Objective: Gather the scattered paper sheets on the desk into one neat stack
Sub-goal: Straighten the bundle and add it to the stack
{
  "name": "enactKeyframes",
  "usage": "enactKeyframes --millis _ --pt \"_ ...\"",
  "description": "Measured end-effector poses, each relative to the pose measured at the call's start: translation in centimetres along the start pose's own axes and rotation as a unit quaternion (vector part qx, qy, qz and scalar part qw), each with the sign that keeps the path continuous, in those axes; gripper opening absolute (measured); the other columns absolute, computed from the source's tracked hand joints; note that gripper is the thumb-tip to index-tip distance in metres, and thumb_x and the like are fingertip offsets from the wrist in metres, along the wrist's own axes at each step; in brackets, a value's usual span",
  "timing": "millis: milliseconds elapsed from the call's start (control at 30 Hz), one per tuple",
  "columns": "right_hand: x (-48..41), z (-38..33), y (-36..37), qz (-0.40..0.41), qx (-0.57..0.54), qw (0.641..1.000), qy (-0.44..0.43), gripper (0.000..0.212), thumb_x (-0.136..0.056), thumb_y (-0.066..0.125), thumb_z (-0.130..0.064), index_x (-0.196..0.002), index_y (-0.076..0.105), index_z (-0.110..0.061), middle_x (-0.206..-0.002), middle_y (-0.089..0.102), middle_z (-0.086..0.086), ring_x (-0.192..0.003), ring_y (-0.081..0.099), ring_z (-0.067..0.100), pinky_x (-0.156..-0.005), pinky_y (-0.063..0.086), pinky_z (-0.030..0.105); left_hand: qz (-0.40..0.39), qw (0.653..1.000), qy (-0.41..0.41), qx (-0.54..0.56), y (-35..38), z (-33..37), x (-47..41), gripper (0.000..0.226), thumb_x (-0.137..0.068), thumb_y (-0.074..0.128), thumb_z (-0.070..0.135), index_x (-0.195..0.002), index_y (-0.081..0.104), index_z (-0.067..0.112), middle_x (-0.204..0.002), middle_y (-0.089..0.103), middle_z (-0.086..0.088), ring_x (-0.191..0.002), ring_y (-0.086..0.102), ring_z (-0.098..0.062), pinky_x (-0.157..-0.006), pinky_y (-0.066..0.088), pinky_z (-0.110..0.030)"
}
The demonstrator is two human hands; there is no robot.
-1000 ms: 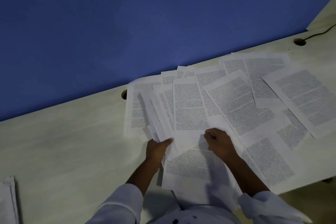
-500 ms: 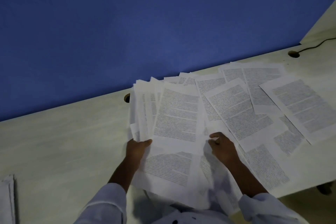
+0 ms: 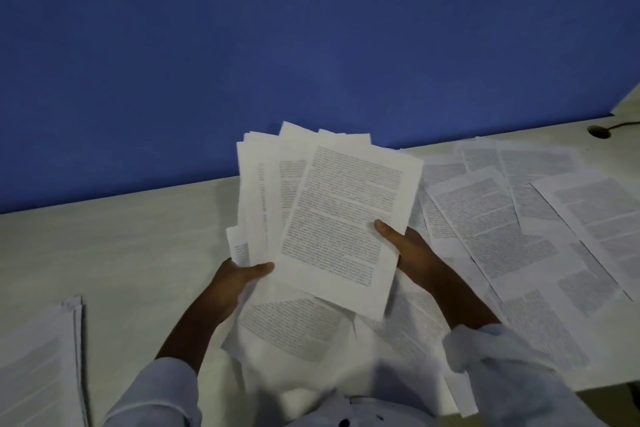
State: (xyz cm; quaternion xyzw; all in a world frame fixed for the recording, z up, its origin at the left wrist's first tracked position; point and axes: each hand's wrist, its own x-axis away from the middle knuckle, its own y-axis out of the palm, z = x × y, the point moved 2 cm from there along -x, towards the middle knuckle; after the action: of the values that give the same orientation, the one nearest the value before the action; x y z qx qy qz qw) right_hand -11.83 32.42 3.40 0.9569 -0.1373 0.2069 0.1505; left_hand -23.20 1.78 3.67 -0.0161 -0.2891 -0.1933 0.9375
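Both hands hold a fanned bundle of printed sheets [image 3: 332, 218] raised off the pale tabletop [image 3: 121, 246], its upper corners standing against the blue wall [image 3: 311, 28]. The left hand [image 3: 239, 279] grips the bundle's lower left edge, thumb lying across the front of the paper and the other fingers hidden behind it. The right hand [image 3: 410, 248] clamps the right edge of the top sheet, thumb pressed on the printed face. The sheets in the bundle are uneven, corners splayed at the top and left. More loose sheets [image 3: 502, 236] lie overlapping on the tabletop to the right and beneath the forearms. A separate stack of paper [image 3: 45, 357] rests at the lower left, well apart. A cable hole [image 3: 599, 131] shows at the far right corner.
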Motion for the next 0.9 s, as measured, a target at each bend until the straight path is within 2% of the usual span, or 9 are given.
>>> enactKeyframes --millis 133,267,433,533,633,700,767,833,900 --pt "-1.3 -0.3 3.2 0.001 0.068 0.998 -0.003 0.043 -0.083 0.075 -0.027 -0.124 0.064 -0.020 -0.118 0.071 0.001 -0.104 0.069 0.020 -0.090 0.056 0.044 -0.086 0.996 -0.020 -0.002 0.2 0.3 0.2 0.039 -0.083 0.069 0.005 -0.121 0.065 0.008 -0.117 0.070 -0.010 -0.108 0.067 -0.028 -0.094 0.054 -0.041" --pt "-2.4 3.1 6.0 0.032 0.146 0.988 0.036 0.037 -0.084 0.074 -0.012 -0.120 0.066 -0.009 -0.118 0.069 0.011 -0.103 0.067 0.024 -0.089 0.056 0.043 -0.030 0.995 -0.053 -0.079 -0.2 -1.8 -0.7 0.034 -0.081 0.075 0.009 -0.114 0.069 0.008 -0.115 0.071 -0.011 -0.101 0.070 -0.028 -0.090 0.055 -0.040" --pt "-2.4 6.6 8.0 0.022 0.268 0.962 0.038 0.045 -0.083 0.074 -0.014 -0.126 0.062 -0.012 -0.124 0.065 0.007 -0.115 0.061 0.024 -0.101 0.049 0.037 -0.006 0.990 -0.139 -0.029 -1.6 -4.4 -0.2 0.048 -0.062 0.081 0.012 -0.108 0.071 0.001 -0.113 0.070 -0.020 -0.097 0.068 -0.034 -0.089 0.054 -0.044" --pt "-1.7 7.6 8.5 -0.008 0.316 0.948 0.039 0.051 -0.083 0.074 -0.019 -0.131 0.058 -0.015 -0.129 0.062 0.002 -0.120 0.057 0.020 -0.105 0.045 0.035 -0.044 0.985 -0.168 0.014 -1.4 -4.8 0.1 0.036 -0.078 0.079 0.020 -0.111 0.071 0.005 -0.111 0.072 -0.016 -0.105 0.067 -0.035 -0.098 0.049 -0.051" --pt "-0.9 7.7 8.4 -0.014 0.314 0.949 0.031 0.047 -0.086 0.071 -0.034 -0.130 0.060 -0.022 -0.127 0.064 -0.005 -0.117 0.059 0.014 -0.106 0.045 0.035 -0.011 0.990 -0.133 -0.034 -1.2 -5.5 -0.9 0.050 -0.073 0.083 0.022 -0.117 0.067 0.002 -0.116 0.070 -0.016 -0.104 0.068 -0.033 -0.098 0.050 -0.050" --pt "-0.4 7.3 8.1 0.017 0.309 0.951 0.023 0.040 -0.089 0.062 -0.049 -0.121 0.065 -0.024 -0.112 0.066 -0.011 -0.105 0.061 0.009 -0.099 0.047 0.030 0.012 0.994 -0.095 -0.047 -1.8 -6.0 -1.8 0.055 -0.066 0.084 0.024 -0.114 0.068 0.003 -0.117 0.069 -0.016 -0.102 0.068 -0.031 -0.098 0.051 -0.049" --pt "-0.3 7.3 7.1 0.069 0.305 0.950 0.021 0.050 -0.091 0.054 -0.056 -0.094 0.068 -0.008 -0.088 0.063 -0.002 -0.084 0.060 0.012 -0.082 0.048 0.034 0.032 0.996 -0.073 -0.036 -2.6 -5.7 -1.9 0.046 -0.069 0.083 0.020 -0.111 0.070 0.005 -0.116 0.070 -0.015 -0.102 0.068 -0.029 -0.099 0.050 -0.047" --pt "-0.2 7.8 6.0 0.107 0.295 0.949 0.031 0.064 -0.094 0.050 -0.053 -0.089 0.059 0.010 -0.080 0.059 0.009 -0.076 0.058 0.020 -0.076 0.051 0.042 0.047 0.998 -0.051 -0.014 -3.6 -4.7 -0.8 0.037 -0.082 0.076 0.010 -0.117 0.066 0.003 -0.117 0.068 -0.012 -0.103 0.067 -0.027 -0.098 0.050 -0.042" --pt "0.0 7.9 5.7 0.118 0.289 0.949 0.040 0.056 -0.095 0.050 -0.051 -0.081 0.059 0.002 -0.081 0.059 0.011 -0.075 0.058 0.023 -0.076 0.052 0.044 0.070 0.997 -0.030 0.017 -5.1 -4.2 0.2 0.037 -0.088 0.068 0.005 -0.124 0.061 0.001 -0.119 0.065 -0.010 -0.103 0.065 -0.026 -0.095 0.049 -0.036"
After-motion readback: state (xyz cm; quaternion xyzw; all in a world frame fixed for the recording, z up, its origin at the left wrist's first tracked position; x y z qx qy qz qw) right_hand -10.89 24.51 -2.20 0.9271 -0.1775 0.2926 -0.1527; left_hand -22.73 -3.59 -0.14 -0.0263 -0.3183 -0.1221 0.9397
